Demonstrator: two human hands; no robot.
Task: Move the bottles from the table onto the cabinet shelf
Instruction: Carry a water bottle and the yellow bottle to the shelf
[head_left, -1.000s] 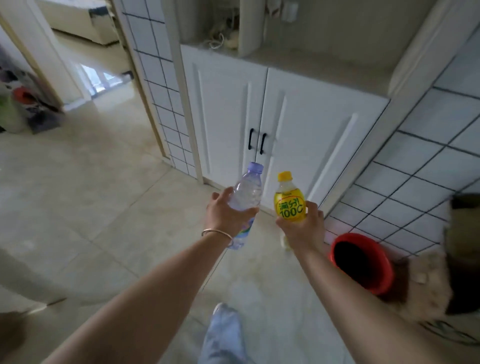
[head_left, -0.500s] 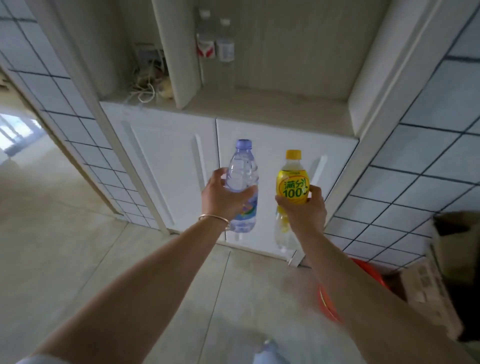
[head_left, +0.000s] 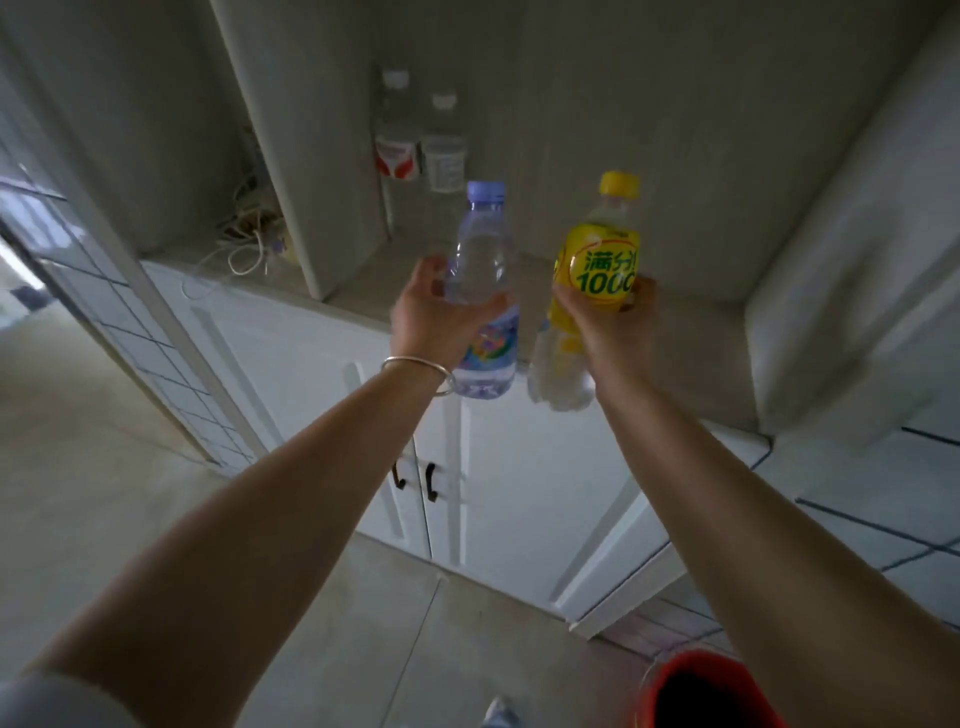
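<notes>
My left hand (head_left: 431, 317) grips a clear water bottle (head_left: 480, 260) with a purple cap, held upright. My right hand (head_left: 608, 332) grips a yellow-labelled drink bottle (head_left: 602, 265) with a yellow cap, also upright. Both bottles hang in the air in front of the cabinet shelf (head_left: 691, 353), a pale ledge above white doors. Two clear bottles (head_left: 421, 140) with white caps stand at the back of the shelf, next to an upright divider panel (head_left: 332, 171).
Left of the divider, a tangle of white cables (head_left: 244, 249) lies on the shelf. White cabinet doors with black handles (head_left: 415, 475) are below. A red bucket (head_left: 711, 691) stands on the floor at the lower right. Tiled walls flank the cabinet.
I have come closer to the cabinet and both hands have lifted their bottles up to shelf height. The two bottles at the back of the shelf have come into full view.
</notes>
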